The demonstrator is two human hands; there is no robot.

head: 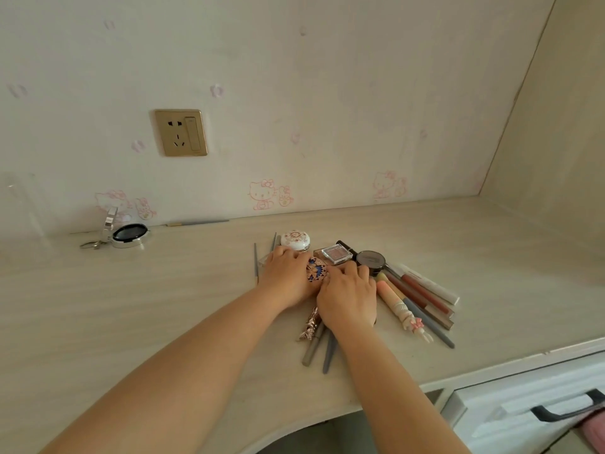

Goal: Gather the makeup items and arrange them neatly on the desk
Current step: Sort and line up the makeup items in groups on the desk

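Seen from the head camera, two bare arms reach across a pale wooden desk (131, 306) to a cluster of makeup near its middle. The left hand (288, 280) and right hand (348, 298) lie side by side, fingers curled over a blue patterned compact (316, 270) between them; whether they grip it or only rest on it, I cannot tell. Just beyond sit a round white jar (295, 240), a clear square blush case (336, 253) and a dark round pot (370, 262). To the right, several lip tubes and pencils (422, 299) lie fanned together. Grey pencils (316, 350) poke out near the right wrist. Far left stands an open mirror compact (126, 233); a wall socket (181, 132) is above.
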